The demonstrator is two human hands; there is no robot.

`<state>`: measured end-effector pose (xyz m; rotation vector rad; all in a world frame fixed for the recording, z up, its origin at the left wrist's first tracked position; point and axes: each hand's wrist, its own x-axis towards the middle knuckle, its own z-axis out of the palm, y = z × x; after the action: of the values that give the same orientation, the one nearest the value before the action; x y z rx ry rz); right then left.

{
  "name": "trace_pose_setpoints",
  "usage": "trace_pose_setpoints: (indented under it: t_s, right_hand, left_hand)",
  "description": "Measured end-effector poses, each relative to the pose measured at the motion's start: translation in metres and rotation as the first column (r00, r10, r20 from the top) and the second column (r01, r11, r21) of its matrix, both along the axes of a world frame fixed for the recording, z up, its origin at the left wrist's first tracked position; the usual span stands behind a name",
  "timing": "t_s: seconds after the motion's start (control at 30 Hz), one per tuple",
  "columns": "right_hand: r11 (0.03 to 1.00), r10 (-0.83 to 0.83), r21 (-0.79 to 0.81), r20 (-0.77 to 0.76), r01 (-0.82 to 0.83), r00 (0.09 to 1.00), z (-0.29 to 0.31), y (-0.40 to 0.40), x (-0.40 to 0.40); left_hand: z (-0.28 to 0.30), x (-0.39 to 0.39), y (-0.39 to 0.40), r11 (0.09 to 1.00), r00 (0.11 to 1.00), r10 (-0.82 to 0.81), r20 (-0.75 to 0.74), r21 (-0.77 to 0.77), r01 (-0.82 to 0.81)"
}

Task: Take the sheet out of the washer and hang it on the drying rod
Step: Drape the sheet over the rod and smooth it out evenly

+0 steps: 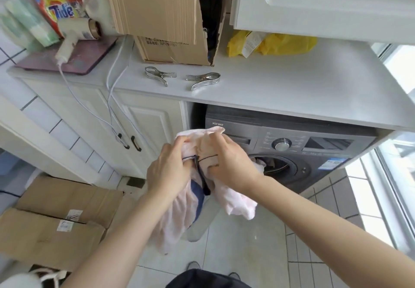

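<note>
While our left hand [169, 166] and right hand [232, 164] both squeeze the pink sheet [202, 143], bunched up, it hangs in front of the gray washer [292, 148]. One end trails back into the washer's round opening. Two metal clips [182, 78] lie near the table's [280, 85] front edge.

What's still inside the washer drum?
A bit of pale pink sheet trails from the washer opening toward the right hand. Something dark shows behind it. The rest of the drum is hidden by hands and cloth.
</note>
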<state>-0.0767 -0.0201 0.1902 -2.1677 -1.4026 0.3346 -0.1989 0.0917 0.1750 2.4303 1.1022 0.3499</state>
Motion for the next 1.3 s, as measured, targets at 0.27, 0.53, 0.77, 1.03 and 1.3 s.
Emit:
trace_pose_setpoints:
  t_s: [0.27, 0.53, 0.77, 1.03, 1.3]
  right_hand:
    - [0.991, 0.102, 0.097, -0.059, -0.096, 0.993, 0.006, -0.01, 0.011]
    - [0.987, 0.103, 0.141, -0.22, -0.073, 0.97, 0.01, -0.022, 0.008]
    - [0.993, -0.002, 0.104, -0.432, 0.051, 0.902, -0.036, -0.034, 0.014]
    - [0.997, 0.054, 0.068, -0.458, -0.025, 0.887, -0.089, 0.006, 0.023]
    - [0.954, 0.08, -0.238, -0.388, -0.184, 0.918, -0.137, 0.014, 0.049]
  left_hand:
    - [0.013, 0.003, -0.02, 0.96, 0.971, -0.239, 0.012, -0.15, 0.238]
    - [0.0, -0.001, -0.009, 0.978, 0.975, -0.202, -0.094, 0.034, 0.205]
    - [0.01, -0.007, 0.001, 0.993, 0.996, -0.078, 0.038, 0.088, 0.074]
    - [0.043, 0.004, -0.001, 0.997, 0.983, 0.062, 0.175, 0.025, -0.068]
    - [0.076, 0.021, -0.008, 0.994, 0.935, 0.074, 0.346, 0.051, -0.097]
